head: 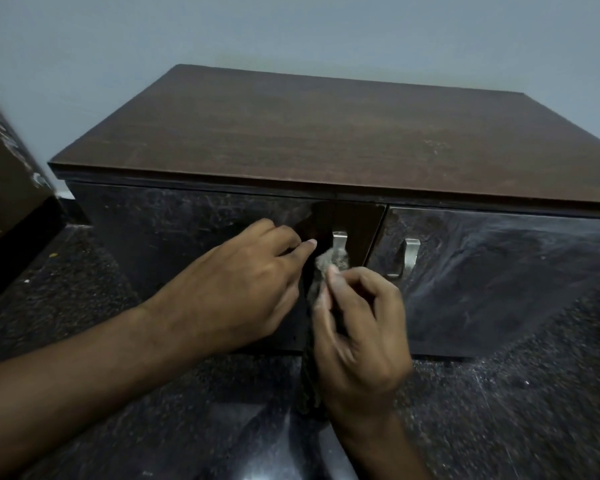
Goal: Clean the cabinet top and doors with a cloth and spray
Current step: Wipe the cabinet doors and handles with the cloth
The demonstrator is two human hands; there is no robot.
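A low dark brown cabinet stands against the wall, its wooden top bare and faintly streaked. Two glossy dark doors face me, the left door and the right door, each with a steel handle: the left handle and the right handle. A dark grey cloth is bunched in front of the left handle and hangs down. My right hand pinches the cloth. My left hand touches the cloth's upper edge with its fingertips. No spray bottle is in view.
A brown piece of furniture stands close at the left. The floor is dark speckled stone, dusty at the right. A pale wall rises behind the cabinet.
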